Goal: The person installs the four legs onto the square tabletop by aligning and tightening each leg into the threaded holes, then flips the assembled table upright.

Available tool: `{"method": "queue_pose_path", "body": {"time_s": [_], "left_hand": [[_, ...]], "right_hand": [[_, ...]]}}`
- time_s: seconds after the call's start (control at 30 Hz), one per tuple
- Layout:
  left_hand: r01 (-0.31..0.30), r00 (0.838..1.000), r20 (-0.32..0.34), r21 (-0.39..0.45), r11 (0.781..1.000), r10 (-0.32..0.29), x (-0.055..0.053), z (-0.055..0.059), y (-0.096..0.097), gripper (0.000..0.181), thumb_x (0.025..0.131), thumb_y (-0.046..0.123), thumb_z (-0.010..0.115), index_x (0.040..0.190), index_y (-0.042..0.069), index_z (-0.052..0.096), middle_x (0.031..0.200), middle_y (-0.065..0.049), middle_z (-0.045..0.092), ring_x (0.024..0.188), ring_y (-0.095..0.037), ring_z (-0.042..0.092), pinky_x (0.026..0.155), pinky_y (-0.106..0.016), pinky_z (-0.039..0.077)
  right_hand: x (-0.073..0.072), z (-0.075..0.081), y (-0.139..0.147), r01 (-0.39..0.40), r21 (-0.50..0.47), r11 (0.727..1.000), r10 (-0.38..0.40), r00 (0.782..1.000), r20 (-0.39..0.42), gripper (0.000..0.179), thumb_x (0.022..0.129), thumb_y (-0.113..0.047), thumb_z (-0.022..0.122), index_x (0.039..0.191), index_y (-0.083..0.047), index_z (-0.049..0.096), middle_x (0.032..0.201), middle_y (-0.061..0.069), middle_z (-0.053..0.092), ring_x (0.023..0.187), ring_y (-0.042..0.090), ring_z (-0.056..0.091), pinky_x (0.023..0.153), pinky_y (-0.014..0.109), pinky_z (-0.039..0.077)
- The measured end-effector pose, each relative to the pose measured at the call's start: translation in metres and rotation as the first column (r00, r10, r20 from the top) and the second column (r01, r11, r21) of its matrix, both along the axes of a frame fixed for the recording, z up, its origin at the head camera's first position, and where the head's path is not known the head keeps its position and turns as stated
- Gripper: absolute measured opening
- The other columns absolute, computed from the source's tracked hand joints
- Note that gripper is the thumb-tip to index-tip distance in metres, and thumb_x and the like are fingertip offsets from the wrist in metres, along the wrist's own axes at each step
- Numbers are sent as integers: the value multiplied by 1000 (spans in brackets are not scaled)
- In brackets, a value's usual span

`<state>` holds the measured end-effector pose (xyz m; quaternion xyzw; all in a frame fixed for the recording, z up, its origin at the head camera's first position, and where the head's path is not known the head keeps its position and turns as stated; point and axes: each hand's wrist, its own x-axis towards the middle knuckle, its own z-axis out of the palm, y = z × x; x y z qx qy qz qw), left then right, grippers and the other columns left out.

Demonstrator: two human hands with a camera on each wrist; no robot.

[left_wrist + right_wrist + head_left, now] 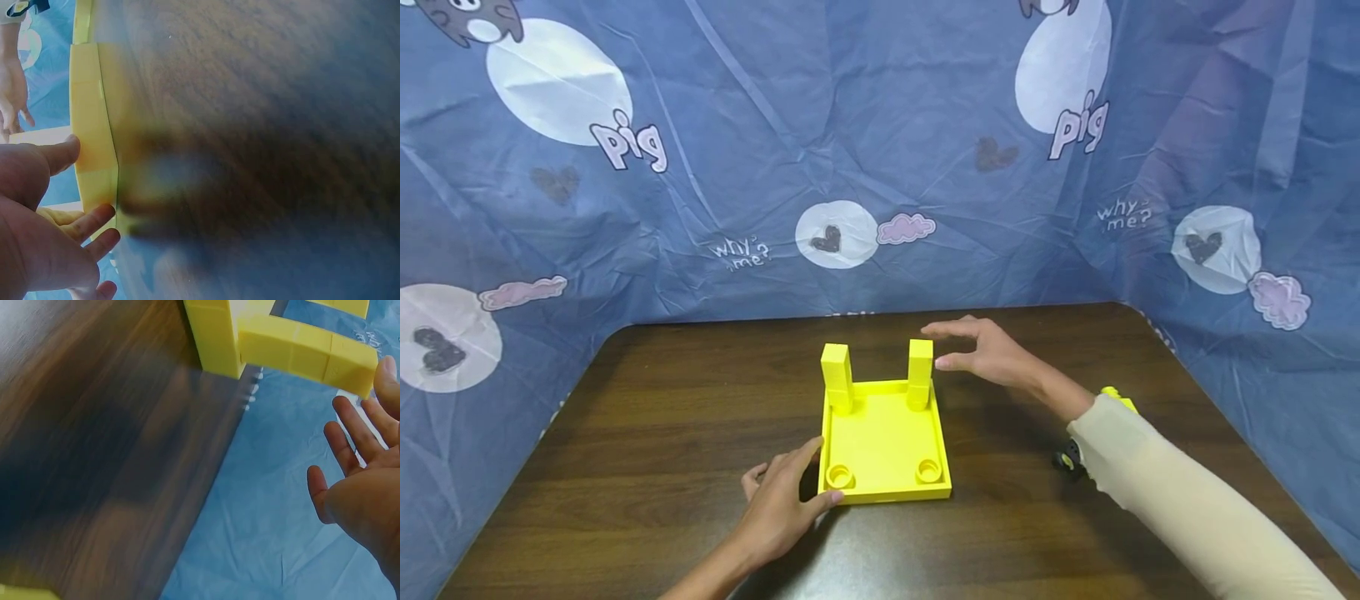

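A square yellow tray [883, 446] with a low rim lies on the table. Two upright yellow posts, a left post [837, 371] and a right post [920, 367], stand at its far corners. Round sockets [839, 477] show at both near corners. My left hand [778, 508] holds the near left corner, thumb at the front wall and fingers along the left side. Beside the top of the right post is my right hand [996, 354], thumb and fingers spread apart. In the right wrist view its thumb overlaps the post's end [350, 365], and the palm holds nothing.
Partly hidden behind the right sleeve [1150, 467], another yellow piece [1120, 398] lies on the dark wooden table [685, 408]. A blue printed cloth [760, 150] hangs along the table's back and sides.
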<state>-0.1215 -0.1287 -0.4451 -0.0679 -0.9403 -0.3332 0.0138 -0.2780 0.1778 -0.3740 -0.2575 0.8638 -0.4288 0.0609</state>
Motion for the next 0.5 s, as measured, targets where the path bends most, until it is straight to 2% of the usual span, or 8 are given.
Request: {"method": "queue_pose_path", "body": {"time_s": [0.23,0.5], "left_hand": [[2,1000,2,-3,1000,-2,1,0,1,72,78,30,80,140,9,48,125,-8,62,118,-30,51,97,-57,14],[-1,1000,3,0,1000,1,1,1,0,72,78,30,80,140,9,48,124,-8,63,118,-29,51,97,-56,14]], "right_hand": [[11,1,27,28,77,997,-24,998,-58,44,85,-24,75,127,-19,65,122,-2,64,119,27,49,94,44,39],[26,0,51,25,182,983,-6,995,-105,44,84,-19,75,127,-17,65,123,5,62,118,27,48,94,55,39]]}}
